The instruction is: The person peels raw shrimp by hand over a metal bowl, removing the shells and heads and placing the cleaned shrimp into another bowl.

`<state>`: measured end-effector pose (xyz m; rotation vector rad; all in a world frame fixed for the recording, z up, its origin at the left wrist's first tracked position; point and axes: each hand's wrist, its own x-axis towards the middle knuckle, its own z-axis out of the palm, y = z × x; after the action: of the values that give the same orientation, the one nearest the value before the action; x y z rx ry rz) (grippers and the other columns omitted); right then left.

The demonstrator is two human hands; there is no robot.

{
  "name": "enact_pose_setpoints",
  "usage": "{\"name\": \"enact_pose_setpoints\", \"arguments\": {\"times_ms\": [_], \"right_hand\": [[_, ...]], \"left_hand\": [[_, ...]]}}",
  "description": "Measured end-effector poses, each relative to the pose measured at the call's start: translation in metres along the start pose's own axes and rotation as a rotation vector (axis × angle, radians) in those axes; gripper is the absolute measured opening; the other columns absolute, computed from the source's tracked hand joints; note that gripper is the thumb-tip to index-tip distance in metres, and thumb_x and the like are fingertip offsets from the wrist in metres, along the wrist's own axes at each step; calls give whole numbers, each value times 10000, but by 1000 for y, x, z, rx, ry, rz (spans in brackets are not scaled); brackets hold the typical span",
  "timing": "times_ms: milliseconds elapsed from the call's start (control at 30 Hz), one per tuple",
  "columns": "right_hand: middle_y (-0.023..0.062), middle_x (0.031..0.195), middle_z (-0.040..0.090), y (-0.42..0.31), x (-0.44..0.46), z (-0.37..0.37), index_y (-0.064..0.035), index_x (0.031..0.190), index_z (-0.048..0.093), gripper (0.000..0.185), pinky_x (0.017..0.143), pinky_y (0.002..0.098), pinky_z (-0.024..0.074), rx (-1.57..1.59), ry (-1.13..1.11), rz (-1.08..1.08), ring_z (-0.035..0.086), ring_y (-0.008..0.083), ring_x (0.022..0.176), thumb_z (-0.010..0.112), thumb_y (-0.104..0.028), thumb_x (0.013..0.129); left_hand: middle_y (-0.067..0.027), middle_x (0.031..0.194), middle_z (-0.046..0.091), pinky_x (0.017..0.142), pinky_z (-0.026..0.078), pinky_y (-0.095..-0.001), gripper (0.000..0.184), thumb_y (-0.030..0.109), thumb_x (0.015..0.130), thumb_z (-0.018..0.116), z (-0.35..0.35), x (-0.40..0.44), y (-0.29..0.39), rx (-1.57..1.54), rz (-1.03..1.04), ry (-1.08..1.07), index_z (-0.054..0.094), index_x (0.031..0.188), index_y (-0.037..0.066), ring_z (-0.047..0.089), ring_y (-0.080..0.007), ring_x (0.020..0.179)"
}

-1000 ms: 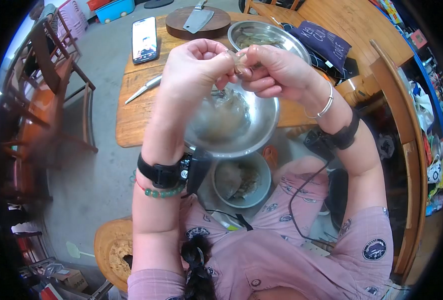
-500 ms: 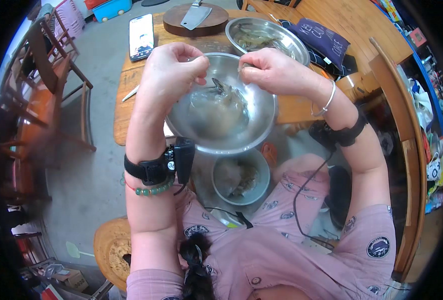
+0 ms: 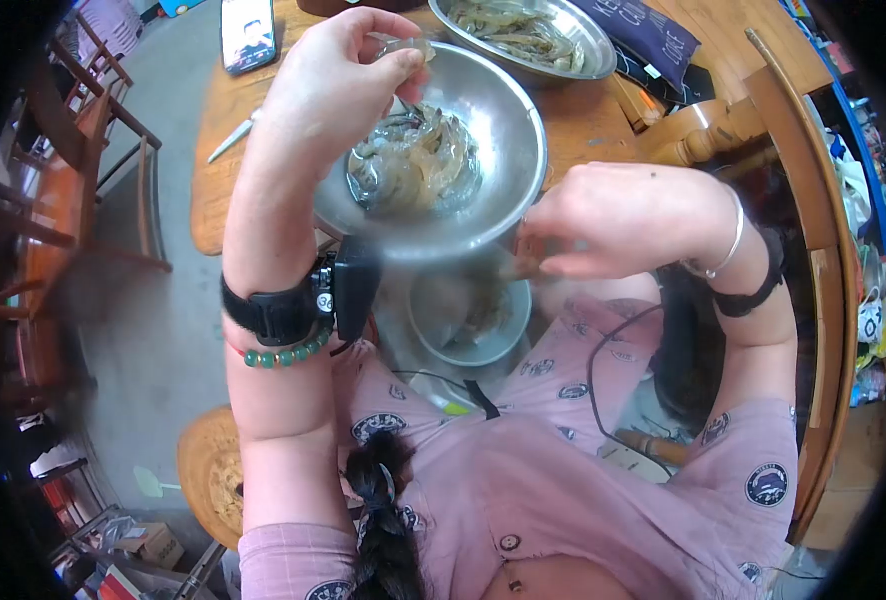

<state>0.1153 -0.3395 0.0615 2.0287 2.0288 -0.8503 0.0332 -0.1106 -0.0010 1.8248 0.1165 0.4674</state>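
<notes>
My left hand (image 3: 348,75) is closed, pinching a translucent grey shrimp (image 3: 408,47) over the far left rim of a metal bowl (image 3: 518,150). A wet heap of shrimp (image 3: 413,165) lies inside that bowl. My right hand (image 3: 618,222) hangs beside the bowl's near right rim, above and to the right of a pail (image 3: 418,325) on the floor. Motion smears its fingertips, so whether they grip anything is unclear. Greyish scraps (image 3: 483,315), partly blurred, lie in the pail. Whole shrimp (image 3: 523,40) fill part of a second metal bowl (image 3: 603,60) farther back.
A phone (image 3: 248,35) and a pale pointed tool (image 3: 233,137) lie on the wooden table (image 3: 223,190) at left. Behind on the right is a dark purple cloth item with lettering (image 3: 648,35). A wooden stool (image 3: 208,470) stands at lower left, chairs (image 3: 73,210) beyond.
My right hand has come down and towards me, from above the bowl to near the pail. My left hand stays above the bowl's far left, the shrimp in it now visible. The view has tilted down.
</notes>
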Motion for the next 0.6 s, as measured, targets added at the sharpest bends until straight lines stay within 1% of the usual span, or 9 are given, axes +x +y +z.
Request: {"name": "enact_pose_setpoints", "arguments": {"times_ms": [133, 233, 300, 333, 400, 433, 467, 533, 600], "right_hand": [[200, 779, 639, 0, 6, 12, 21, 1009, 588, 245, 688, 453, 511, 12, 12, -67, 629, 387, 760, 596, -147, 832], [205, 763, 627, -3, 17, 20, 20, 974, 599, 215, 680, 447, 508, 29, 77, -79, 625, 379, 742, 591, -151, 843], [217, 719, 634, -1, 23, 16, 45, 860, 634, 289, 695, 433, 528, 112, 37, -47, 644, 375, 725, 564, -235, 872], [217, 719, 634, 4, 25, 16, 45, 860, 634, 289, 695, 433, 528, 109, 39, -48, 644, 375, 725, 564, -235, 872], [210, 673, 621, 15, 30, 17, 44, 882, 639, 300, 669, 425, 519, 265, 5, -4, 638, 362, 675, 541, -239, 884], [203, 690, 624, 18, 31, 16, 39, 892, 640, 293, 655, 420, 511, 189, 113, -76, 637, 343, 662, 534, -234, 885], [203, 690, 624, 19, 32, 12, 39, 892, 640, 293, 655, 420, 511, 184, 114, -78, 637, 343, 662, 534, -234, 885], [209, 844, 656, 20, 34, 2, 28, 1020, 634, 267, 723, 399, 518, 164, 110, 48, 645, 352, 761, 554, -185, 879], [196, 841, 674, 30, 33, -4, 21, 1018, 645, 270, 716, 378, 531, 129, 117, 14, 662, 333, 750, 561, -194, 878]], "left_hand": [[-71, 907, 689, 609, 426, -186, 295, 152, 933, 603, -3, 1, 2, -64, -1, 56, 555, 1191, 16, 622, -84, 790], [-74, 912, 692, 578, 418, -182, 309, 157, 931, 610, -3, -2, 5, -75, 10, 67, 544, 1199, 18, 622, -79, 774], [-74, 912, 696, 550, 412, -181, 317, 154, 927, 616, -3, -2, 7, -58, 19, 76, 538, 1203, 21, 629, -81, 737], [-74, 912, 696, 550, 412, -181, 317, 154, 927, 616, -3, 0, 5, -55, 22, 78, 538, 1203, 21, 629, -81, 737], [-92, 818, 700, 582, 485, -242, 248, 109, 868, 653, -3, 3, 1, 12, 64, 178, 591, 1059, -35, 667, -124, 692], [-92, 818, 700, 582, 485, -242, 248, 109, 868, 653, -4, 4, 0, 14, 68, 182, 591, 1059, -35, 667, -124, 692], [-96, 826, 703, 579, 479, -231, 251, 111, 870, 657, -5, 5, 0, 21, 39, 182, 581, 1059, -35, 668, -122, 692], [-99, 833, 706, 576, 473, -221, 255, 113, 872, 660, -7, 7, 1, 27, 13, 188, 571, 1059, -34, 670, -121, 693], [-107, 846, 701, 574, 470, -206, 210, 109, 892, 648, -9, 8, 4, -104, -39, 166, 570, 1028, -30, 655, -110, 690]]}}
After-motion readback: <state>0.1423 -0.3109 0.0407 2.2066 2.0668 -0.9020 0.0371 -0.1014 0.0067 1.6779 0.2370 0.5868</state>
